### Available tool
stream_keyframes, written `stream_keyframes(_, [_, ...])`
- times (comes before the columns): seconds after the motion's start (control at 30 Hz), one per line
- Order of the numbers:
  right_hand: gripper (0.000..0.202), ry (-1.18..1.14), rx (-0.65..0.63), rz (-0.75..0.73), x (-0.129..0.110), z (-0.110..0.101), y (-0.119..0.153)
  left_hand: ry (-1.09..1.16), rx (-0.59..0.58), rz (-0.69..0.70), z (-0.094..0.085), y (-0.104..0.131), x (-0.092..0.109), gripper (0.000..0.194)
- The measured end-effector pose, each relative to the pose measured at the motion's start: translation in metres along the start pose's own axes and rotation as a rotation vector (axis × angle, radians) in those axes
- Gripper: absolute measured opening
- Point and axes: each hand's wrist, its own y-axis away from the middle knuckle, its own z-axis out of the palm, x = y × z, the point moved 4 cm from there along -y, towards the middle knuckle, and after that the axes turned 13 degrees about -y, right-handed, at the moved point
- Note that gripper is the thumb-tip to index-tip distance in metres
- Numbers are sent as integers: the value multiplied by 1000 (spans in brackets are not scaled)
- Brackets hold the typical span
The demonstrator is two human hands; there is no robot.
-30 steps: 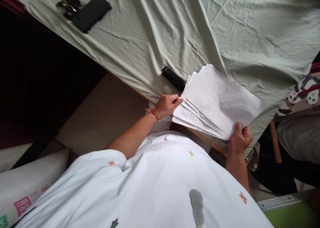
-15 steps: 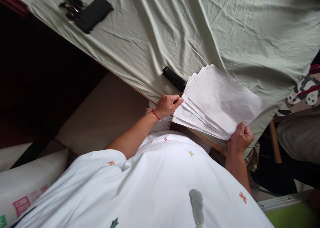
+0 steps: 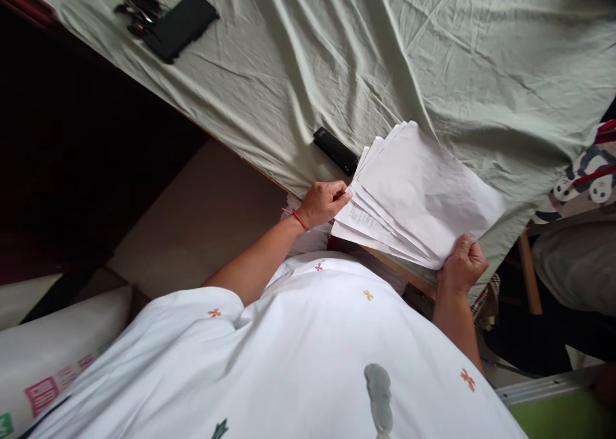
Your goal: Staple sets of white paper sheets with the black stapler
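Several sheets of white paper (image 3: 428, 182) are fanned out over the near edge of the cloth-covered table, the top sheet blank and a lower one showing printed lines. My right hand (image 3: 464, 262) grips their near right corner, thumb on top. At the left edge of the sheets, my left hand (image 3: 327, 203) is closed in a pinch on the paper; its wrist wears a red string. A slim black object that looks like a stapler (image 3: 335, 151) lies just beyond my left hand, beside the papers.
A black phone-like object (image 3: 181, 25) and a bunch of keys (image 3: 140, 8) rest at the far left of the wrinkled pale green cloth (image 3: 308, 54). Panda-patterned fabric (image 3: 590, 176) and a wooden leg (image 3: 530, 272) stand at right. A white printed sack (image 3: 62, 343) is at lower left.
The fanned sheets have shifted very slightly, their far edges spread a little more. Both hands stay on the paper in nearly the same places.
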Motion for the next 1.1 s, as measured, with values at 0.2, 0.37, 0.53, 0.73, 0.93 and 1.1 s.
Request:
stream_keyframes(0.2, [61, -18, 35, -5, 4, -1, -2, 7, -20, 6, -1, 1, 1, 28])
stream_keyframes(0.37, [57, -41, 14, 47, 3, 0, -5, 22, -26, 14, -1, 1, 1, 26])
stream_keyframes(0.53, [57, -68, -27, 117, 2, 2, -7, 38, -29, 13, -1, 1, 0, 23])
stream_keyframes(0.73, [40, -141, -35, 177, 8, 4, -7, 44, -31, 15, -2, 1, 0, 15])
stream_keyframes(0.93, [37, -208, -68, 221, 11, 3, -7, 127, -64, -7, -4, 1, 2, 11])
stream_keyframes(1.1, [38, -223, -82, 252, 11, 0, -6, 137, -33, -48, -4, -5, 3, 27])
